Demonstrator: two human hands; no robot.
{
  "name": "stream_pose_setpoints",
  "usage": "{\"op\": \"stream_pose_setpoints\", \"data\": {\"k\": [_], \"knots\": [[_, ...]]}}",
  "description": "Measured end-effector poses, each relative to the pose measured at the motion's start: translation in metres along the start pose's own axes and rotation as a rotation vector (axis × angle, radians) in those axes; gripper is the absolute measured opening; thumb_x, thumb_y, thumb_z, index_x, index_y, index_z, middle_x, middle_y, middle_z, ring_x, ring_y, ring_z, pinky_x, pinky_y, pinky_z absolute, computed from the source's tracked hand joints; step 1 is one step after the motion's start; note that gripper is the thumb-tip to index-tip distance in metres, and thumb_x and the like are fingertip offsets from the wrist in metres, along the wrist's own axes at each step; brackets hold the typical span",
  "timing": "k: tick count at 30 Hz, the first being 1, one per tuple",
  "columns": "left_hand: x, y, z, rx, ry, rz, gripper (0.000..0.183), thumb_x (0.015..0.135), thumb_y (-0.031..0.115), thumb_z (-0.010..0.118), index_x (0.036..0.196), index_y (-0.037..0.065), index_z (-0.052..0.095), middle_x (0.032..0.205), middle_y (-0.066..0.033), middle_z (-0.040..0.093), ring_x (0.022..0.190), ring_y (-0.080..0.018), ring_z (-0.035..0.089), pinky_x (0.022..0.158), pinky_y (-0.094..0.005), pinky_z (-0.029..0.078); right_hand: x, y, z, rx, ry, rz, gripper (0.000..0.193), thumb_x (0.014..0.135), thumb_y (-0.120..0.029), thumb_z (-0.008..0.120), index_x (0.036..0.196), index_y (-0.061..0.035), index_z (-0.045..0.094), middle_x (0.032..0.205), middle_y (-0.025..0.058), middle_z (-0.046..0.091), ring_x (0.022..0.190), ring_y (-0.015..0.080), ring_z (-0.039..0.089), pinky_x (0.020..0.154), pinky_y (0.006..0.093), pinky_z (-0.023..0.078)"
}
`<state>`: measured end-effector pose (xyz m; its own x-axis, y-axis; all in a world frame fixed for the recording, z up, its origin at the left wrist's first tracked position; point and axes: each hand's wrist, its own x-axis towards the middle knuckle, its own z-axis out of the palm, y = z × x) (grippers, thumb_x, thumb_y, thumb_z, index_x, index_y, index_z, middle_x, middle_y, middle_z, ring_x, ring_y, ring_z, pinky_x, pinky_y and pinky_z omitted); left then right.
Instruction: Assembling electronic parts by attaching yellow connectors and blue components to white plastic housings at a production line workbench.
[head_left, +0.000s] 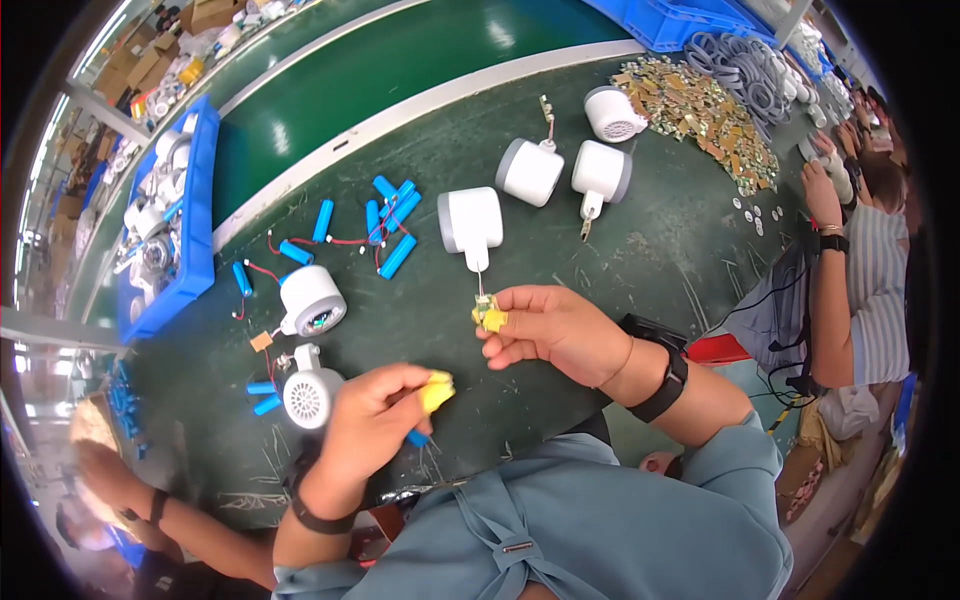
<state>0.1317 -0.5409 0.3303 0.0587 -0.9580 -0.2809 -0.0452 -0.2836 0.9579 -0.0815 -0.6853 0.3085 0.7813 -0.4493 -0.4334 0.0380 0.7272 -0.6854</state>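
My right hand point(560, 330) pinches a small circuit board point(485, 301) between fingertips wrapped in yellow. A thin wire runs from the board up to a white round device point(472, 222) with a grey rim, lying on the bench. My left hand point(375, 415) is closed lower down, its thumb and finger pressed together, also with yellow on the tips. Whatever is in that pinch is hidden. The end of a blue battery point(417, 438) shows just below it; I cannot tell whether the hand holds it. Beside this hand lies a white device with a slotted face point(309, 398).
Blue batteries with red leads point(397, 257) lie at left centre. Further white devices point(531, 172) stand farther off, near a heap of small circuit boards point(690, 115) and grey rings point(745, 75). A blue crate point(200, 225) sits at left. Co-workers' arms point(832, 270) reach in from both sides.
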Motion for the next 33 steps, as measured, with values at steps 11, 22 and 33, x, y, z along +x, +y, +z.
{"op": "stream_pose_setpoints", "data": {"k": [11,22,33], "knots": [[0.016,-0.019,0.012,-0.013,-0.001,0.011,0.017,0.094,0.001,0.055,0.111,-0.001,0.058,0.085,-0.0034,0.063,0.069,-0.0096,0.062,0.062,-0.0241,0.05,-0.009,0.018,0.018,-0.467,-0.032,0.0,0.015,0.098,-0.007,0.047,0.101,0.0019,0.058,0.086,0.0074,0.066,0.07,0.0102,0.066,0.06,0.0241,0.054],[0.016,-0.023,0.017,-0.008,-0.013,0.069,0.016,0.096,0.002,0.056,0.112,-0.001,0.057,0.087,-0.0043,0.065,0.073,-0.0101,0.064,0.062,-0.0244,0.051,-0.011,0.02,0.019,-0.6,-0.056,-0.044,0.014,0.101,-0.009,0.051,0.109,0.0003,0.057,0.089,0.0053,0.066,0.073,0.0086,0.065,0.062,0.0227,0.054],[0.014,-0.016,0.017,0.161,0.027,0.064,0.016,0.091,-0.002,0.059,0.107,-0.001,0.058,0.088,-0.0067,0.064,0.071,-0.011,0.062,0.063,-0.0238,0.051,-0.012,0.022,0.021,-0.695,-0.052,-0.088,0.014,0.1,-0.007,0.05,0.109,0.0012,0.057,0.089,0.0052,0.066,0.072,0.0088,0.065,0.062,0.0226,0.053]]}}
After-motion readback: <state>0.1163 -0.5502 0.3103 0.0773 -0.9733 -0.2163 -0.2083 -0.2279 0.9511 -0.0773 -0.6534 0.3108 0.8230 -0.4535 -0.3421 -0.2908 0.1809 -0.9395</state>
